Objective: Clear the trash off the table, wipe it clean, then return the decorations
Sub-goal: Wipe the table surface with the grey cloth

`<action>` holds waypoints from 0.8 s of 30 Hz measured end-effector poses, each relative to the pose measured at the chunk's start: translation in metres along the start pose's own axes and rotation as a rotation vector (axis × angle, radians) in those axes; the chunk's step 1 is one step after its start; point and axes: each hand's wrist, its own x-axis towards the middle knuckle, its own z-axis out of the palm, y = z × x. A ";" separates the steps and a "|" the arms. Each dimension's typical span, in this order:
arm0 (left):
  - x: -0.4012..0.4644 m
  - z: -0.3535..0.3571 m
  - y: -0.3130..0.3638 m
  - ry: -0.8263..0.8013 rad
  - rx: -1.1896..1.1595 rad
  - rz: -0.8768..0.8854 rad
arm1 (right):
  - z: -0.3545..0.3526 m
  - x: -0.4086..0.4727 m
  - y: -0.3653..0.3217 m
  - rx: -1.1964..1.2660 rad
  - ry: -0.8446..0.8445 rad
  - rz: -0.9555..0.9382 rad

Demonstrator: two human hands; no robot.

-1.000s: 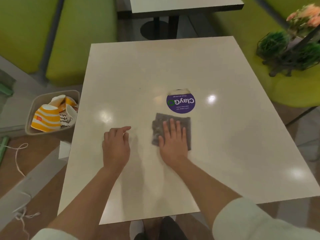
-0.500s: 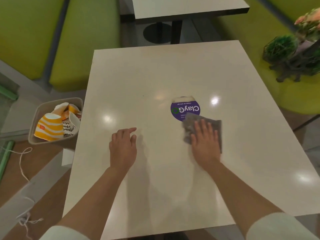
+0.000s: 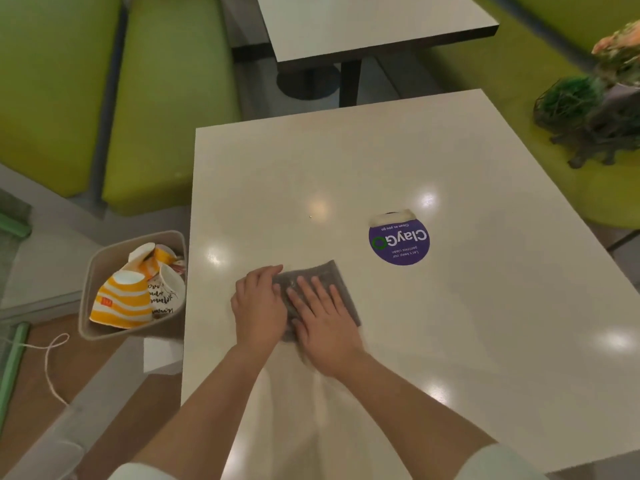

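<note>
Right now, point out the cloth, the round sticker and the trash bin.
cloth [image 3: 325, 273], head view, bare far part beyond the fingers.
round sticker [image 3: 400, 241], head view, centre of the purple disc.
trash bin [image 3: 104, 252], head view, far left rim.

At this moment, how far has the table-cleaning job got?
Trash is done: cups sit in the bin beside the table. Wiping is in hand: the right hand presses the cloth, the left hand at its edge. The decorations wait on the bench.
</note>
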 end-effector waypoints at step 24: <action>0.076 -0.004 -0.023 0.016 0.066 0.098 | -0.008 0.071 0.022 -0.011 0.025 0.028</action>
